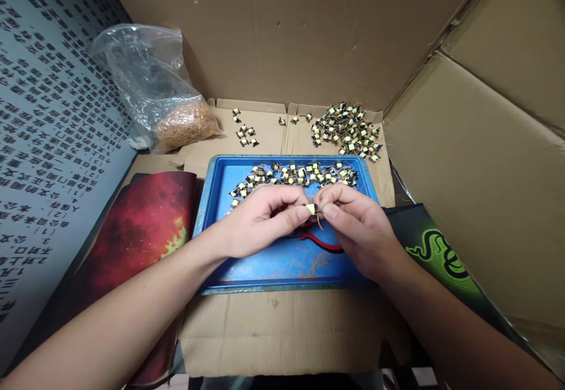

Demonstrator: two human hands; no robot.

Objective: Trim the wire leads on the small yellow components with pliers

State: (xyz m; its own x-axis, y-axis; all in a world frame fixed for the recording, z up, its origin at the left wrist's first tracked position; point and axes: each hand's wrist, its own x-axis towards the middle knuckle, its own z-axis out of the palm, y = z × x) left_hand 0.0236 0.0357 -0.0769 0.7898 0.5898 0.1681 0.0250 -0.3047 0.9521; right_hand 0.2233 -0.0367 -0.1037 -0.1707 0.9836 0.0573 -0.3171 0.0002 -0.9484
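Both my hands meet over a blue tray (220, 225). My left hand (260, 219) and my right hand (357, 225) pinch one small yellow-and-black wound component (311, 209) between thumbs and fingertips; thin copper wire ends hang below it. A row of several like components (295, 175) lies along the tray's far side. A red-and-black tool handle (324, 243) lies on the tray under my right hand, mostly hidden.
A large heap of the same components (348, 130) and a small cluster (245, 133) lie on cardboard behind the tray. A clear plastic bag with tan wire scraps (172, 107) stands at back left. Cardboard walls enclose the space. Red mat (141, 225) left, black-green mat (436, 255) right.
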